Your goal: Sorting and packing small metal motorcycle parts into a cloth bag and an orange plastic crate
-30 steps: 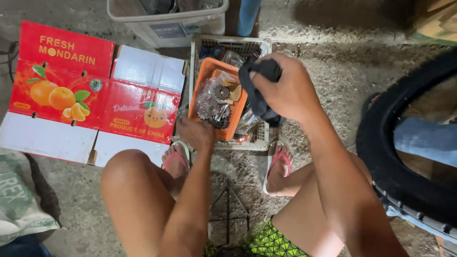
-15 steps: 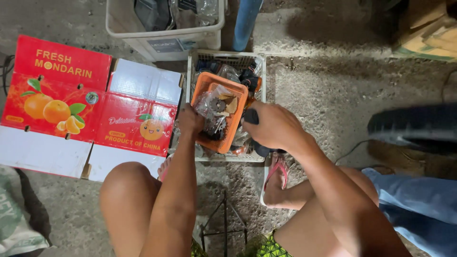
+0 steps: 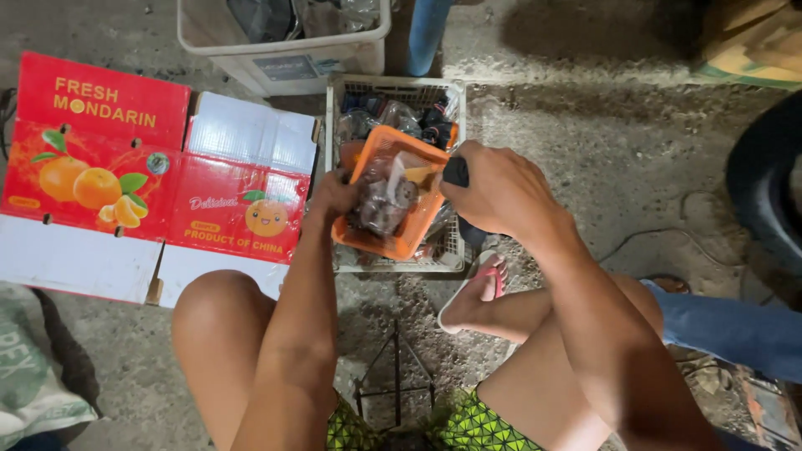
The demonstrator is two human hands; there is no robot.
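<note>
Person's squatting on rough concrete over a wire basket (image 3: 455,250) full of odds and ends. Left hand (image 3: 334,194) has its fingers curled round the left edge of a small orange tray (image 3: 399,238), so that's a closed grip on the tray's rim. The tray sits tilted on top of the stuff in the basket, roughly in the middle of it, with clear plastic bags (image 3: 386,199) of small dark parts piled inside.

Right hand (image 3: 501,190) is wrapped tight around a black handle (image 3: 456,172), right at the tray's right edge. Can't make out what the handle belongs to, the hand hides most of it.

Just left of the basket there's a flattened red and white fruit carton (image 3: 167,175) with oranges printed on it, lying flat on the ground. Behind the basket, a white plastic bin (image 3: 284,58) with dark things in it. A foot in a pink flip-flop (image 3: 476,288) is planted just in front of the basket's right corner. Somebody else's jeans leg (image 3: 727,326) pokes in from the right, and a tyre (image 3: 764,184) is at the right edge.
</note>
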